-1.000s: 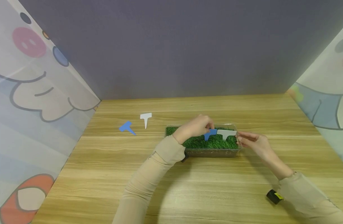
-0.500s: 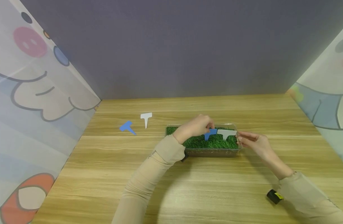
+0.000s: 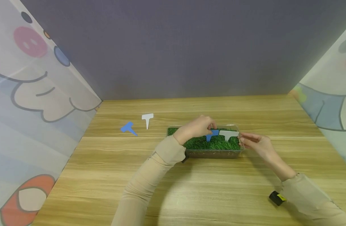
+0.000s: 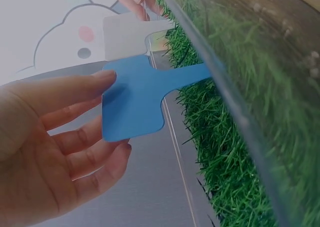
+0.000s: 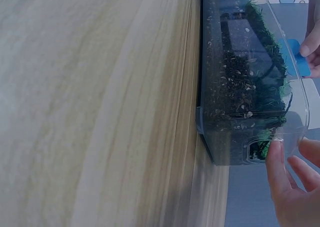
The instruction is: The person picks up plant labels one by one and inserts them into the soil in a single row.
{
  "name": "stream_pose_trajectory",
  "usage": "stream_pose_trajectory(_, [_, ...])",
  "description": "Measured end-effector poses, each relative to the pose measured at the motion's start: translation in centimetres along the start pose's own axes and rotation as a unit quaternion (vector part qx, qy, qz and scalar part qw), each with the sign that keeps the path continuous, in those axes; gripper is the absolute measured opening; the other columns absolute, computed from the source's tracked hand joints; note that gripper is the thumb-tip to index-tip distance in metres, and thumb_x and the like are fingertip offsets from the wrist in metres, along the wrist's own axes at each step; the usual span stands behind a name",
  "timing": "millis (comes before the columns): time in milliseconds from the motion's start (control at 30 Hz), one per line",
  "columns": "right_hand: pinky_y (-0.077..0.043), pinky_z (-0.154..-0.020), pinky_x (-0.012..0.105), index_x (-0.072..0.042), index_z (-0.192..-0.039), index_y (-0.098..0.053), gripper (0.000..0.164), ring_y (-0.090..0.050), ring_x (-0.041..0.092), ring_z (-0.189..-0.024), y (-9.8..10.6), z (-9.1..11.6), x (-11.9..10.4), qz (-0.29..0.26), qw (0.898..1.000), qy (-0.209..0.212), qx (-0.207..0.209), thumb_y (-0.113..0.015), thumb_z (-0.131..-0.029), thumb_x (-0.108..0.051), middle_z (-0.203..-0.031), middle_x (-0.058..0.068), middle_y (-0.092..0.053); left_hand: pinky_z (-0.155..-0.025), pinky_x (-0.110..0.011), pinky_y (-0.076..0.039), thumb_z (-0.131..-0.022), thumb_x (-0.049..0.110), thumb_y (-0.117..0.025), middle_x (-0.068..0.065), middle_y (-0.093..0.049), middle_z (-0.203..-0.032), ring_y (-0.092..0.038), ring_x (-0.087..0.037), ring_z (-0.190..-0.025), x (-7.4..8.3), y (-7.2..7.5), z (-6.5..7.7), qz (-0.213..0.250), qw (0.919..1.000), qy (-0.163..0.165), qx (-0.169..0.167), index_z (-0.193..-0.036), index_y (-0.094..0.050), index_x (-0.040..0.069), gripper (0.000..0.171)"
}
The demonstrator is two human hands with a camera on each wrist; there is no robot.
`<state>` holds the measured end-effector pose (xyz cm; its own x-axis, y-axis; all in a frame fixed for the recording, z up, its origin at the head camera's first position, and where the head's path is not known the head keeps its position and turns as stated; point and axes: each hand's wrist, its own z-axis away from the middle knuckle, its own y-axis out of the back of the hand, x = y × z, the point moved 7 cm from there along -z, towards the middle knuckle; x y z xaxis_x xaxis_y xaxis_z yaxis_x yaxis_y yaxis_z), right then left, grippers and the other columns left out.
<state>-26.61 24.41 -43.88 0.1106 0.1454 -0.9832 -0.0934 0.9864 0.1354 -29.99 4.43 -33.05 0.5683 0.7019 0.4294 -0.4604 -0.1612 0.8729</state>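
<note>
A clear plastic planter box (image 3: 213, 154) with dark soil and green artificial grass (image 3: 219, 145) stands on the table. My left hand (image 3: 196, 128) reaches over it and pinches the head of a blue T-shaped plant label (image 4: 132, 99), thumb on one face and fingers behind. The label's stem goes down into the grass; its tip is hidden. Beside it a white plant label (image 3: 228, 134) stands upright in the grass. My right hand (image 3: 259, 146) holds the box's right end at the rim, as the right wrist view shows, with fingertips against the clear wall (image 5: 240, 97).
Left of the box, another blue plant label (image 3: 129, 128) and another white plant label (image 3: 147, 121) lie flat on the wooden table (image 3: 113, 175). A small black cylinder with a yellow patch (image 3: 277, 198) lies near my right sleeve. A grey wall (image 3: 189, 50) rises behind.
</note>
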Motion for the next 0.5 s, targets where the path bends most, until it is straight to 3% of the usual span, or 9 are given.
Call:
stream_pose_trajectory(167, [-0.049, -0.074, 0.021, -0.007, -0.119, -0.056, 0.063, -0.063, 0.007, -0.083, -0.4, 0.4, -0.9, 0.0, 1.0, -0.004, -0.006, -0.07, -0.07, -0.044, -0.095, -0.013, -0.065, -0.071, -0.02, -0.044, -0.085, 0.017, -0.059, -0.002, -0.059, -0.098, -0.053, -0.01, -0.086, 0.1, 0.2, 0.4, -0.003, 1.0, 0.002, -0.006, -0.112, -0.059, 0.012, 0.027])
stream_pose_trajectory(333, [-0.049, -0.073, 0.021, -0.001, -0.119, -0.054, 0.048, -0.063, 0.008, -0.082, -0.9, 1.0, -2.3, 0.004, 1.0, 0.008, -0.019, -0.066, -0.08, -0.027, -0.097, -0.009, -0.065, -0.075, -0.02, -0.045, -0.085, 0.018, -0.059, -0.002, -0.059, -0.101, -0.054, -0.01, -0.088, 0.0, 0.4, 0.8, -0.008, 0.9999, -0.003, -0.007, -0.115, -0.057, 0.01, 0.031])
stream_pose_trajectory(433, [-0.049, -0.073, 0.02, -0.004, -0.118, -0.055, 0.043, -0.063, 0.007, -0.081, -0.9, 1.1, -2.5, 0.005, 1.0, 0.0, -0.013, -0.065, -0.08, -0.023, -0.097, -0.007, -0.065, -0.08, -0.021, -0.044, -0.086, 0.018, -0.059, -0.002, -0.059, -0.108, -0.054, -0.012, -0.093, -0.2, 0.5, 1.1, -0.005, 0.9999, -0.006, -0.009, -0.118, -0.055, 0.009, 0.034])
stream_pose_trajectory(500, [-0.049, -0.074, 0.02, -0.01, -0.117, -0.057, 0.045, -0.063, 0.006, -0.082, -0.8, 1.0, -2.1, 0.011, 1.0, -0.005, -0.008, -0.067, -0.078, -0.031, -0.096, -0.011, -0.065, -0.084, -0.022, -0.044, -0.086, 0.019, -0.058, -0.001, -0.057, -0.113, -0.053, -0.013, -0.098, -0.4, 0.6, 1.4, -0.005, 0.9999, -0.007, -0.009, -0.12, -0.054, 0.01, 0.035])
